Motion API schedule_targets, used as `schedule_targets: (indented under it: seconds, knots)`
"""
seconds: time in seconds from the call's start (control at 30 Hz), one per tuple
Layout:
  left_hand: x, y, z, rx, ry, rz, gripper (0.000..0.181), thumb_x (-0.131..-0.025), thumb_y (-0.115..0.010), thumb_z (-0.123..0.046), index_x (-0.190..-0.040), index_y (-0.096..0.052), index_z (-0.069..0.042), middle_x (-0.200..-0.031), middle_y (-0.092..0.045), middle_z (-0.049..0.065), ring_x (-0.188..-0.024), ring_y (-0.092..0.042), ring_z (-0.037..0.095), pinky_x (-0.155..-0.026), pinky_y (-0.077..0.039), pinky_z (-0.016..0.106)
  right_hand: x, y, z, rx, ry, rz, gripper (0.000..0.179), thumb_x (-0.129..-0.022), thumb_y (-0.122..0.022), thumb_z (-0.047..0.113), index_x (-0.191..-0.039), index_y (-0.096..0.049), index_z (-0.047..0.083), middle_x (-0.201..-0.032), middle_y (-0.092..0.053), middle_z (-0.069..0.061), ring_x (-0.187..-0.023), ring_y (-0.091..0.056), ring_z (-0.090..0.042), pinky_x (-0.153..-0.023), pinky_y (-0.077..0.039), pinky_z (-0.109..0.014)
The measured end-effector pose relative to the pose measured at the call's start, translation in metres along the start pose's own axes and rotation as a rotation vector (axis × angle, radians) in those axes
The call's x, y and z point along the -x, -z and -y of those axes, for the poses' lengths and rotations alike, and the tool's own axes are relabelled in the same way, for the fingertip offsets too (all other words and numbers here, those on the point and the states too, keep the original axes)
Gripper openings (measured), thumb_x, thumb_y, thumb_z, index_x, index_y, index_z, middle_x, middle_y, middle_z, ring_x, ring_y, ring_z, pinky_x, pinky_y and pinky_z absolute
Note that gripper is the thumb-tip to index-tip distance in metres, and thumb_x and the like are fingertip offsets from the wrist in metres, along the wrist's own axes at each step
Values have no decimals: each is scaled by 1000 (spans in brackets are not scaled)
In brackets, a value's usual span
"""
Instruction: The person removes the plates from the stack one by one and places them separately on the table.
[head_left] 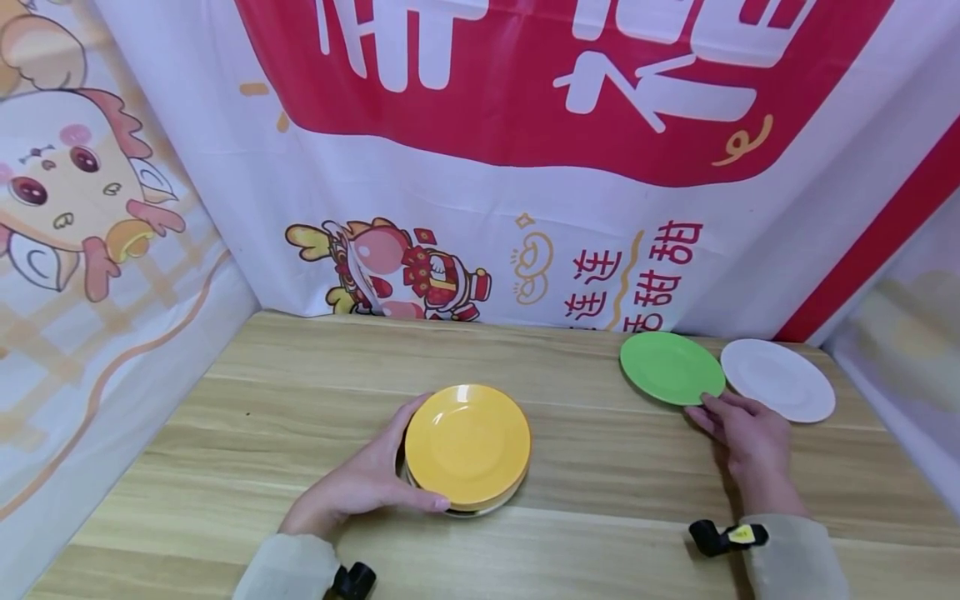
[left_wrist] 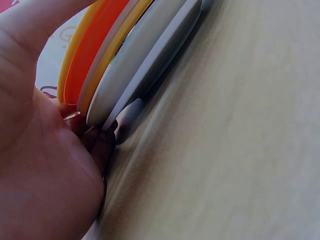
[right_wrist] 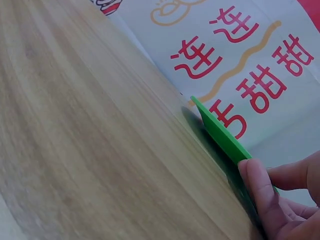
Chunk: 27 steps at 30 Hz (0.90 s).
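A stack of plates with a yellow plate (head_left: 468, 446) on top stands in the middle of the table. My left hand (head_left: 382, 467) grips its left side, thumb at the near rim and fingers round the far side. Seen from the left wrist, the stack's edges run yellow, orange, white, yellow and pale grey, with fingertips by the lowest white plate (left_wrist: 160, 55). At the back right, my right hand (head_left: 750, 437) pinches the near rim of a green plate (head_left: 667, 367). The right wrist view has this green plate (right_wrist: 225, 135) tilted close to the table, a shadow under it.
A white plate (head_left: 780, 379) lies just right of the green one, near the table's back edge. Behind the wooden table (head_left: 300, 392) hangs a printed cloth (head_left: 510, 192). Another patterned cloth (head_left: 172, 308) borders the left side.
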<state>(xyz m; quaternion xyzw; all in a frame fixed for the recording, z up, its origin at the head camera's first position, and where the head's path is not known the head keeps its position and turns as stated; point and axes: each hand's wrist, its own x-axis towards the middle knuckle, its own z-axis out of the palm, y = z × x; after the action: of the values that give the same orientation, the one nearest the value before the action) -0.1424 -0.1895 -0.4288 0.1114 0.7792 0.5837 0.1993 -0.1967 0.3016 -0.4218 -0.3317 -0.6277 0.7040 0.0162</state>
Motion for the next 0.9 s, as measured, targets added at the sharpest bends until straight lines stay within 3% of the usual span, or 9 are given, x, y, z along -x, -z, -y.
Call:
schedule_targets:
  seconds: [0.23,0.67,0.9]
  knots:
    - [1,0,0,4,2,-1,126,-72,-103,-27,-168,-22,-36,-176,-28,-2,-164,-18,28,-133,-2,70,-4,2,-2,6,33,-36,64,-100,-77,14,-157,-49,1,-82,-72,13,-70,-79,-7,-76,-66,-27]
    - [0,0,0,6,4,1,124,-73,-102,-28,-168,-23,-36,-176,-29,-3,-164,-19,27,-133,-1,69,-8,3,-4,93,57,-94,60,-102,-73,15,-155,-52,-2,-75,-64,16,-64,-77,-5,-70,-66,-26]
    - [0,1,1,8,3,-2,124,-73,-102,-28,-167,-23,-37,-176,-28,-4,-164,-18,27,-133,-1,70,-7,4,-2,92,50,-75,60,-103,-73,16,-155,-51,-2,-72,-66,16,-64,-77,-5,-70,-65,-26]
